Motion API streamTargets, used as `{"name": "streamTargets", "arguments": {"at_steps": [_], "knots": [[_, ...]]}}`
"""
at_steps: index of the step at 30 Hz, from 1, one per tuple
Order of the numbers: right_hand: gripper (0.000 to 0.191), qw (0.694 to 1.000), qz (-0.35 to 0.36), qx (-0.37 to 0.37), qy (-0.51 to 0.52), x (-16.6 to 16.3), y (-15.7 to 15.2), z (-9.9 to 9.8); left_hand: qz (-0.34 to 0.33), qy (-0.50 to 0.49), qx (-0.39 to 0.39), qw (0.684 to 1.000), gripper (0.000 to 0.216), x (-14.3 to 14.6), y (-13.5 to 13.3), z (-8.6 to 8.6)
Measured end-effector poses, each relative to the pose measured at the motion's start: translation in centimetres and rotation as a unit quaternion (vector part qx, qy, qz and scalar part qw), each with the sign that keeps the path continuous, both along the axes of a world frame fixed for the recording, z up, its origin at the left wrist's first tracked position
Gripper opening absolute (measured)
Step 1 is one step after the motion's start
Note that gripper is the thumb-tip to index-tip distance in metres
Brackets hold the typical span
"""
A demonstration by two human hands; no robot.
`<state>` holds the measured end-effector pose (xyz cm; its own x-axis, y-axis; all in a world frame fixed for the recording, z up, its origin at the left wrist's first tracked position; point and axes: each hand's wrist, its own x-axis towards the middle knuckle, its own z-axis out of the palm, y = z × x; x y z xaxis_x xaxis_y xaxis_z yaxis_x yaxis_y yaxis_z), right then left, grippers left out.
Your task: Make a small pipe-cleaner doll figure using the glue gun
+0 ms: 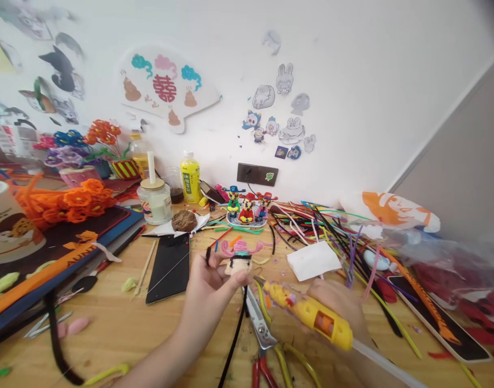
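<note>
My left hand (pixel 208 288) pinches a small cream doll's head (pixel 238 266) between thumb and fingers. The head has a black band around it and a pink and teal hat on top. A black pipe cleaner (pixel 234 342) runs down below that hand. Wrapped around a yellow glue gun (pixel 311 317), my right hand (pixel 346 302) is partly hidden behind it. A whitish glue stick (pixel 386 366) sticks out of the gun's back end. The gun's nozzle points at the head, just to its right; I cannot tell whether they touch. Scissors (pixel 262 326) lie on the table beneath both hands.
Red-handled pliers (pixel 265 374) lie by the scissors. Finished figures (pixel 247 211) stand on a small dish at the back, with loose pipe cleaners (pixel 297 222) to their right. A black phone (pixel 169 268) lies left, a white paper (pixel 314 260) right. Bottles and a candle jar (pixel 155 202) line the wall.
</note>
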<state>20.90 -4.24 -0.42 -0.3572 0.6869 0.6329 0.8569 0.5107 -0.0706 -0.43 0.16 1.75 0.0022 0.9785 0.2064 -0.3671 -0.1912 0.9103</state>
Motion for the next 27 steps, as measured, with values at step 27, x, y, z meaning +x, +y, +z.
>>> {"name": "streamTargets", "arguments": {"at_steps": [27], "knots": [[0.006,0.98,0.088,-0.054,0.168,-4.7,-0.3,2.6,-0.204,0.354,0.058,0.911,0.023,1.4,-2.4,-2.5]]}}
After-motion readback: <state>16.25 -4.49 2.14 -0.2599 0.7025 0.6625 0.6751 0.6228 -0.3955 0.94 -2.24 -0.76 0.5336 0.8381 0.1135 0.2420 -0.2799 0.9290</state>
